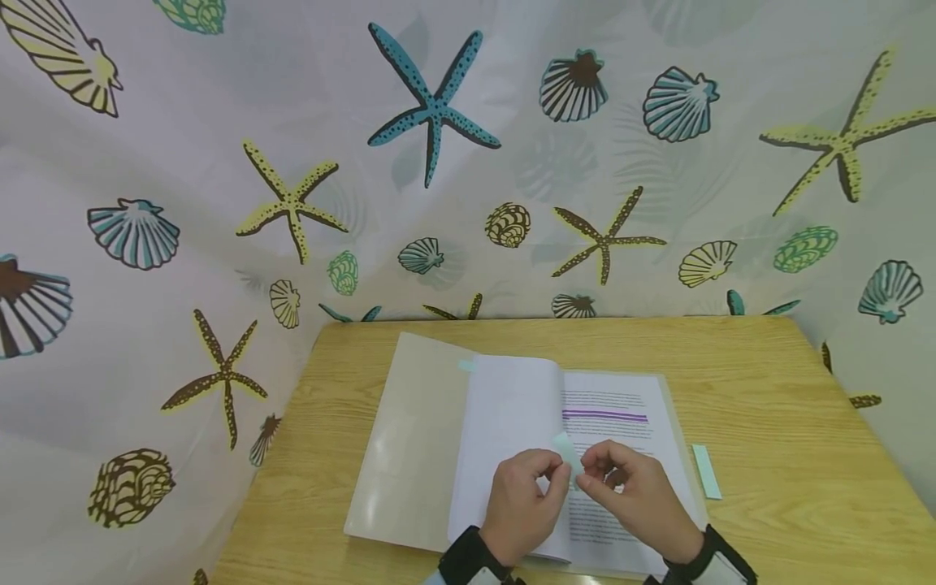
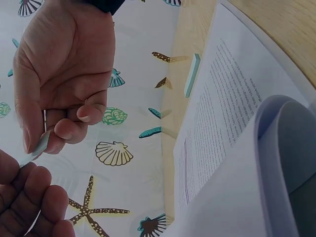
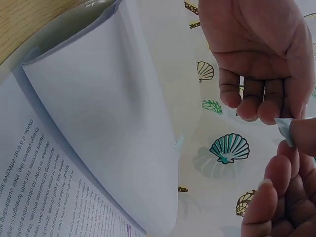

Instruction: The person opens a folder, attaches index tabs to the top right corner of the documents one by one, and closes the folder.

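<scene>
Over an open document folder (image 1: 409, 439), both hands meet at a small pale blue-green sticky note (image 1: 566, 449). My left hand (image 1: 522, 500) pinches one end between thumb and forefinger, in front of a turned-over white page (image 1: 512, 422). At the note's other end, my right hand (image 1: 643, 497) pinches with thumb and fingertips, above the printed page (image 1: 607, 516). The right wrist view shows the note (image 3: 285, 131) bent slightly beside the right thumb. Part of it is hidden by the fingers. A purple highlighted line (image 1: 607, 416) crosses the text near the top.
To the right of the folder, a pad of pale blue-green sticky notes (image 1: 707, 471) lies on the wooden table (image 1: 797, 455). Another blue-green tab (image 1: 466, 366) sticks out from the turned pages' upper left edge. A shell-patterned curtain (image 1: 468, 268) stands behind the table.
</scene>
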The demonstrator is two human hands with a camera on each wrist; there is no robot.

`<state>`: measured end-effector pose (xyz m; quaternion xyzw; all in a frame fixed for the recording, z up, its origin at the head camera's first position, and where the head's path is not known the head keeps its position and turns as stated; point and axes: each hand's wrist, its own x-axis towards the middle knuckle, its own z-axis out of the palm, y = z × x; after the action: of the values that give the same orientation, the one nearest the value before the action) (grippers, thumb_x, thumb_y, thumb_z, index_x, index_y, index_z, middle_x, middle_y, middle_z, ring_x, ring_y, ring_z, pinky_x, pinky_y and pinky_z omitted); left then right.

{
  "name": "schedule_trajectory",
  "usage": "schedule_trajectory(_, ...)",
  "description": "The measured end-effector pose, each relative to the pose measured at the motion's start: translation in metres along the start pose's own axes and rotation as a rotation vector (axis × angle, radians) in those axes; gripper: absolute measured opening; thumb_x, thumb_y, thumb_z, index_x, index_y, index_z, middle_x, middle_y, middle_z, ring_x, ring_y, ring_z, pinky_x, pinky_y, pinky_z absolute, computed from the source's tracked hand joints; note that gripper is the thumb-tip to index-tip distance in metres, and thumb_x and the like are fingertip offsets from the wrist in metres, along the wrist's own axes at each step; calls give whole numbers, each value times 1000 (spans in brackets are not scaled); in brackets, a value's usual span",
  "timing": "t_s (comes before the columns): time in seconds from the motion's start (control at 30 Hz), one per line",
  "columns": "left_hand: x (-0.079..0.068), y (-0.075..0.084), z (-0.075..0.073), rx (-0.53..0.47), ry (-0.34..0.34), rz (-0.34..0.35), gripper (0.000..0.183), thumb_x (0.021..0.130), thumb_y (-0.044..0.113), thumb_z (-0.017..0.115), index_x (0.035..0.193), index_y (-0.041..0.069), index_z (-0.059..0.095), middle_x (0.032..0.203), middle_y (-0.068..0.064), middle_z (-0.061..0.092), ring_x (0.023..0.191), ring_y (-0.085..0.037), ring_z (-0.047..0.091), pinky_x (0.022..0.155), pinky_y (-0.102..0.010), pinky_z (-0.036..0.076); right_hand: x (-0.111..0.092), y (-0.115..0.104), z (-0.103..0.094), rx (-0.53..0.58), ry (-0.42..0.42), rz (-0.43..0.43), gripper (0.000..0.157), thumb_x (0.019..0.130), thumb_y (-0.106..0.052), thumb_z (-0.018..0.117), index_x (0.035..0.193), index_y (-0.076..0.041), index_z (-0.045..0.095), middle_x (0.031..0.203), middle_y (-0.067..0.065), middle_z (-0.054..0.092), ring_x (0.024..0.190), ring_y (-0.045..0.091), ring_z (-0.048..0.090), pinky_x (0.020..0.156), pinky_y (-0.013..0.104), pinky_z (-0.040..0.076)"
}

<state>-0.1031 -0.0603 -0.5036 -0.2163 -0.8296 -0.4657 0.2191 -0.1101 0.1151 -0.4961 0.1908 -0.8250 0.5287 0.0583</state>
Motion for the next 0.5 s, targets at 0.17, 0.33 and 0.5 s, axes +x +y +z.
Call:
schedule_trajectory(0.17,2,2,0,7,7,-3,13,90,11,64,78,15,65,71,11,61,68,5,53,62,-9,41,0,0,1,-21,39,-26,18,82,-3,75,88,-15,62,77,-8,61,64,7,56,56,24,48)
schedule_trajectory(0.33,2,6,1,32,44,-50,18,89,33,69,86,16,65,73,10,61,67,0,57,61,-10,41,1,4,2,-192,162,-190,28,74,-1,80,85,-20,64,78,-14,61,65,4,54,57,20,46)
schedule_trajectory(0.5,3,7,2,53,78,-90,25,87,40,70,87,16,64,71,10,61,65,0,58,59,-11,41,2,7,3,-376,250,-336,10,80,-12,74,84,-17,66,81,-12,61,71,4,55,64,17,45)
